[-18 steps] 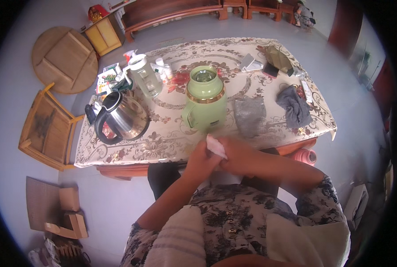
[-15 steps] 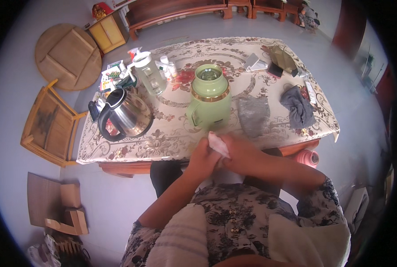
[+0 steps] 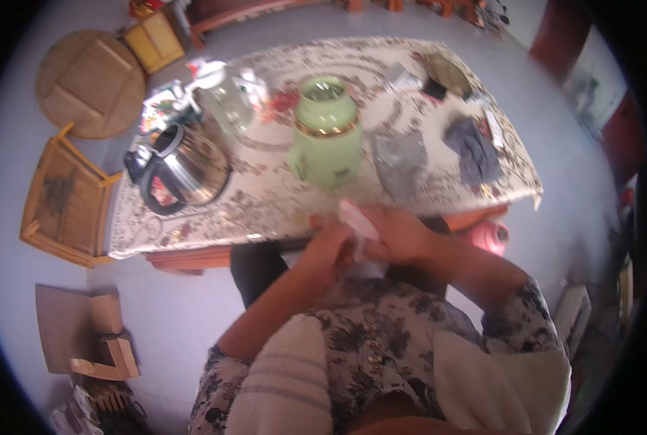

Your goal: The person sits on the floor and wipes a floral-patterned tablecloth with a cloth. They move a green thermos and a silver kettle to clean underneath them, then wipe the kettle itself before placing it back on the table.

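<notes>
My left hand (image 3: pixel 328 249) and my right hand (image 3: pixel 404 235) are together at the table's near edge, fingers curled around a folded white tissue or thin cloth (image 3: pixel 358 220). One end of it sticks up between the hands, and more white shows below them. Blur hides its exact kind. Just beyond the hands stands a light green vacuum flask (image 3: pixel 330 148), upright, its top uncovered, with a gold band round the shoulder. To its right lies a flat grey translucent bag (image 3: pixel 399 161). Neither hand touches the flask.
On the patterned tablecloth (image 3: pixel 265 210) stand a steel kettle (image 3: pixel 201 165) and a clear pitcher (image 3: pixel 227 101), with small bottles (image 3: pixel 253 85) behind. A dark grey cloth (image 3: pixel 474 151) lies at the right. A pink flask-like object (image 3: pixel 488 237) stands below the table's right edge. A wooden chair (image 3: pixel 66 196) is at left.
The whole view has shifted, so the table and its things appear further up and left. Both hands still grip the white piece, with more of it showing below them.
</notes>
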Motion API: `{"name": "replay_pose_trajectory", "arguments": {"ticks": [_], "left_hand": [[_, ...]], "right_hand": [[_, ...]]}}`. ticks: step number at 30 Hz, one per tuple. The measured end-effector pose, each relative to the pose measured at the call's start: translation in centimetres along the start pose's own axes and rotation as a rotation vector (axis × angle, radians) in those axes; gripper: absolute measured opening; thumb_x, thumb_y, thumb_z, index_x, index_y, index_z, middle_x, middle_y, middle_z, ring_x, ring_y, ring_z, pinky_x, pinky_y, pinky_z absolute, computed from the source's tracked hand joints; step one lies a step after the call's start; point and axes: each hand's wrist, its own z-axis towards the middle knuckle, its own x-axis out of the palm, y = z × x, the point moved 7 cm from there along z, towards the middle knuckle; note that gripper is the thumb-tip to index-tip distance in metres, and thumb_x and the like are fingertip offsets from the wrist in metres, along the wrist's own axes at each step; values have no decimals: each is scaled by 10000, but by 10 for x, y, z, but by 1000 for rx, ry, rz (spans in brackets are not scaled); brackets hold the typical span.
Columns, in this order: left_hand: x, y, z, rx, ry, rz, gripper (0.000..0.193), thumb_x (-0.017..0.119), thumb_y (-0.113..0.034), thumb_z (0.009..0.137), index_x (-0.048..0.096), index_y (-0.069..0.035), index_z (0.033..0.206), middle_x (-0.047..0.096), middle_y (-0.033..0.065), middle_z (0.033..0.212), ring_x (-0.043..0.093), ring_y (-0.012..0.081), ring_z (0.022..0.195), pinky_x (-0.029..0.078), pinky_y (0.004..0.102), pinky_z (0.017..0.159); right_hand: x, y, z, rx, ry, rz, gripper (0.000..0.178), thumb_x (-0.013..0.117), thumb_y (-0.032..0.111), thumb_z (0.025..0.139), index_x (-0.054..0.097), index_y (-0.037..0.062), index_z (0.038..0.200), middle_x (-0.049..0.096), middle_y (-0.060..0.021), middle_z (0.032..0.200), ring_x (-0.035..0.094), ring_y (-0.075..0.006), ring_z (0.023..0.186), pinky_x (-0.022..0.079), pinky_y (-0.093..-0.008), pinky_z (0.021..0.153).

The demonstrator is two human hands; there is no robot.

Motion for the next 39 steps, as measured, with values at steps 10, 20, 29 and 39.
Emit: {"name": "replay_pose_trajectory", "arguments": {"ticks": [10,20,29,39], "left_hand": [[17,-40,-42,316,-70,582,329,523,-273,981,460,-71,1234,614,81,785,508,103,548,378,232,476],[27,-34,-29,131,129,-31,503,397,-519,1016,516,-59,1182,628,80,821,483,99,527,365,200,464],[30,-15,-29,2,-14,-25,496,385,-564,1007,568,-139,1183,659,23,945,550,103,684,366,197,543],[64,-66,-62,1071,-60,1402,455,725,-185,793,600,-61,1213,583,163,1039,596,330,917,499,385,770]], "right_hand": [[29,-69,-11,551,-135,1417,270,531,184,927,548,40,1154,617,-79,904,626,-205,854,520,-310,770],[37,-66,-24,338,-40,2017,476,629,217,902,492,-5,1301,636,-108,1141,654,-199,953,556,-338,850],[15,-25,-23,295,-171,1051,451,713,73,844,547,40,1262,653,-41,1085,613,-113,990,510,-296,867],[50,-32,-38,646,-44,1450,370,522,321,983,548,13,1186,623,-62,751,608,-153,611,502,-290,535]]}}
